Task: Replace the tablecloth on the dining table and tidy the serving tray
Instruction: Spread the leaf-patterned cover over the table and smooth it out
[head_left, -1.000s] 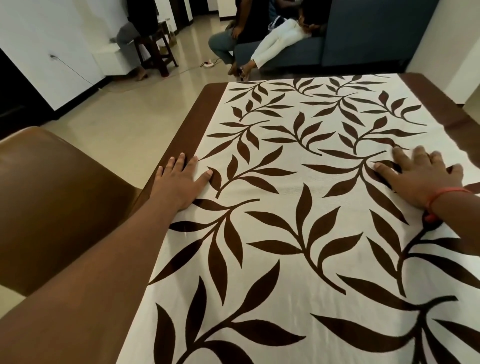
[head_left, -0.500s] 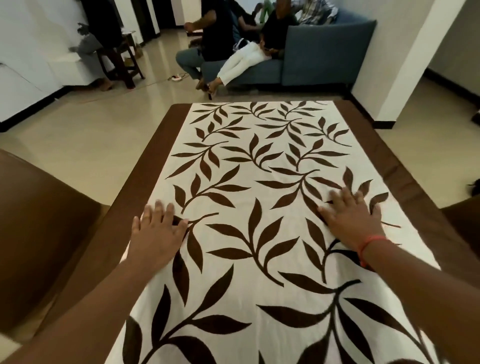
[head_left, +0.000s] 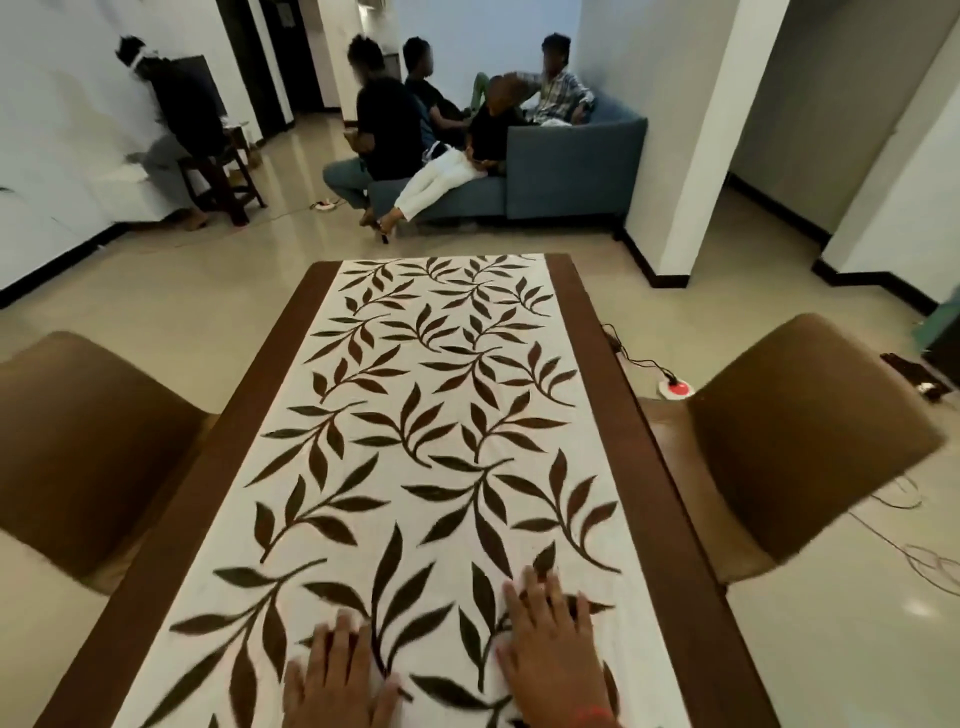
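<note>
Both hands, left hand (head_left: 337, 675) and right hand (head_left: 553, 652), lie flat with fingers spread on the leaf-print tablecloth (head_left: 441, 415) covering the surface; best to sweep outward evenly, pressing wrinkles toward the brown borders

A white tablecloth printed with dark brown leaves (head_left: 431, 467) lies flat down the middle of the brown table (head_left: 171, 514) — both bare hands, left hand (head_left: 337, 680) and right hand (head_left: 553, 649), rest palms down, fingers spread, at the bottom of the frame. Brown padded chairs (head_left: 800, 431) stand at either side.
</note>
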